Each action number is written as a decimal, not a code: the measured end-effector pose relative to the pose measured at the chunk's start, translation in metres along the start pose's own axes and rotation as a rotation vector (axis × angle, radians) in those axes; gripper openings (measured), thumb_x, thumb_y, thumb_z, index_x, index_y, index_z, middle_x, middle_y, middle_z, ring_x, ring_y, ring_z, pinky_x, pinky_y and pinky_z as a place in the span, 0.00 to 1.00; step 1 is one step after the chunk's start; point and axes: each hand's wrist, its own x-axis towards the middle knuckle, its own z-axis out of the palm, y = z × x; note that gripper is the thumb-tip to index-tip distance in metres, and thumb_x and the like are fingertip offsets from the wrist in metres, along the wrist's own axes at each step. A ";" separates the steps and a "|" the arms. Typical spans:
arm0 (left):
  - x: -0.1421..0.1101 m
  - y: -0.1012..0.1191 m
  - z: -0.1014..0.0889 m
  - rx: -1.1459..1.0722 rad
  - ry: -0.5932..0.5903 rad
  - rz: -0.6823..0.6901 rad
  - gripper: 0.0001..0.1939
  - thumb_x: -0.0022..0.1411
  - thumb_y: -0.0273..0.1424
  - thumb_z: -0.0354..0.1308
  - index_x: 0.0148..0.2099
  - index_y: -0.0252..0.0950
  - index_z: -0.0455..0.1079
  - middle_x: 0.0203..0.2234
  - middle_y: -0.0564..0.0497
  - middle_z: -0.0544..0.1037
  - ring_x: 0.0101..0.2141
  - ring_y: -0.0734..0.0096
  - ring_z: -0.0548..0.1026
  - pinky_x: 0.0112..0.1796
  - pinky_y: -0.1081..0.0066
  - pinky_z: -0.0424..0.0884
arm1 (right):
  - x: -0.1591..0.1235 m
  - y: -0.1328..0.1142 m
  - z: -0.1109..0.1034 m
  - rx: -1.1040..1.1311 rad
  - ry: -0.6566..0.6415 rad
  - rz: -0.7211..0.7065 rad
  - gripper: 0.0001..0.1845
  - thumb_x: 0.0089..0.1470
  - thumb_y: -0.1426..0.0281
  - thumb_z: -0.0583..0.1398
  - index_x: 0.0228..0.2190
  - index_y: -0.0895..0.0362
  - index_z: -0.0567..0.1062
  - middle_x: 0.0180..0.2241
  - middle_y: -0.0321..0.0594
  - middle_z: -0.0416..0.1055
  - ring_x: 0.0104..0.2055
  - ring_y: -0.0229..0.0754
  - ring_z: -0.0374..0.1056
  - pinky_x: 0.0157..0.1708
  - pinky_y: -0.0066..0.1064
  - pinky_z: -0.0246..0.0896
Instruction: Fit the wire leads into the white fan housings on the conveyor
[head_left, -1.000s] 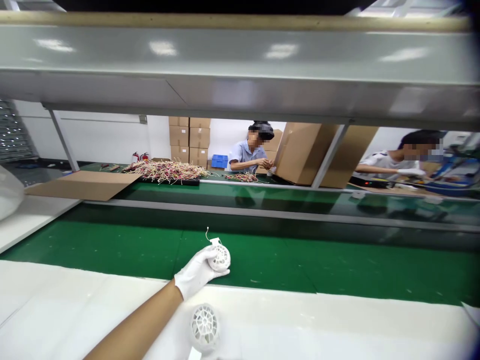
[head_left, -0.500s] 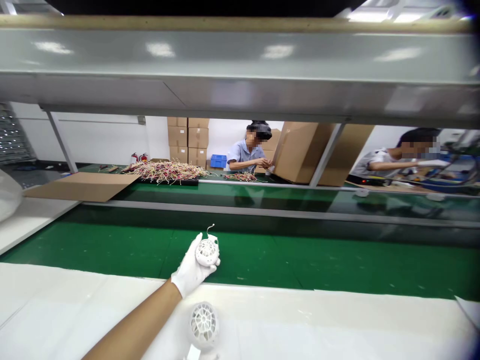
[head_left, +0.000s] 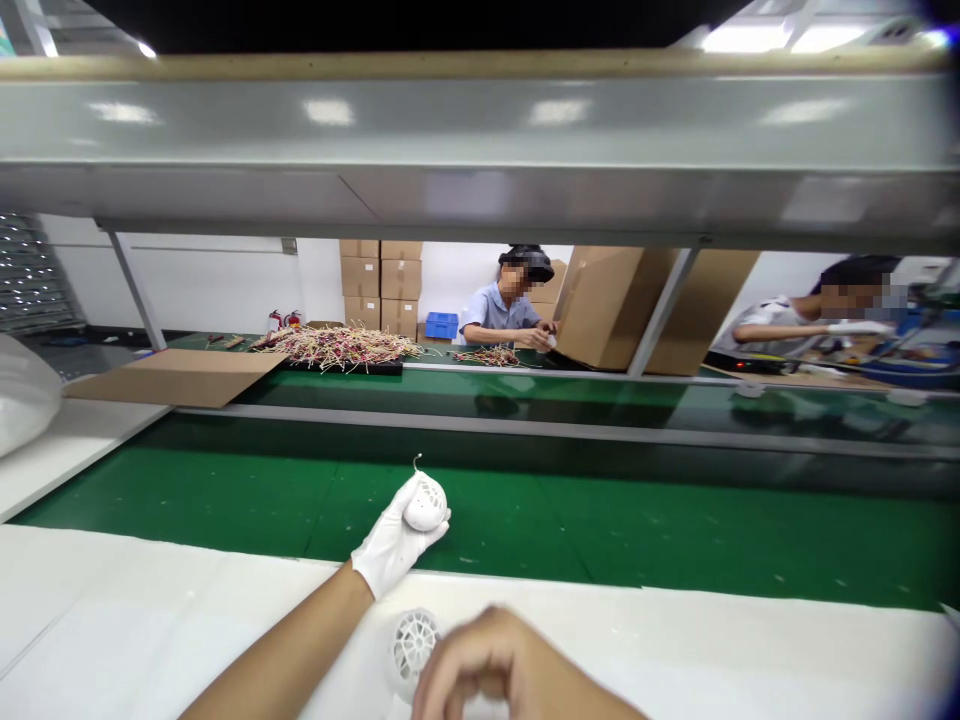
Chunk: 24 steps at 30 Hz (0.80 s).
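My left hand (head_left: 396,545), in a white glove, is closed around a round white housing with a web-like grille (head_left: 426,503). It is held tilted above the green conveyor belt, and a thin wire (head_left: 418,462) sticks up behind it. A second round white housing (head_left: 412,648) lies on the white work surface, grille up. Beside its right edge is my bare right hand (head_left: 487,665), fingers curled and slightly blurred. Whatever the fingertips hold is hidden.
Beyond the white work surface (head_left: 150,610) runs the green belt (head_left: 600,530). A cardboard sheet (head_left: 180,375) lies at left, near a pile of wires (head_left: 337,345). Two people work across the line beside large cartons (head_left: 607,305). A metal shelf beam (head_left: 480,130) spans overhead.
My right hand has come into view at the bottom, beside the lying housing. My left hand has shifted slightly right and turned its housing, so the grille now faces more to the upper right.
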 end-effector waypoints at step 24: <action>-0.016 -0.001 0.001 0.439 -0.354 -0.069 0.13 0.54 0.30 0.56 0.43 0.33 0.67 0.41 0.43 0.68 0.42 0.59 0.68 0.44 0.57 0.62 | 0.021 0.119 -0.066 0.908 1.128 -0.072 0.14 0.28 0.68 0.70 0.23 0.59 0.75 0.23 0.35 0.72 0.25 0.31 0.65 0.28 0.19 0.64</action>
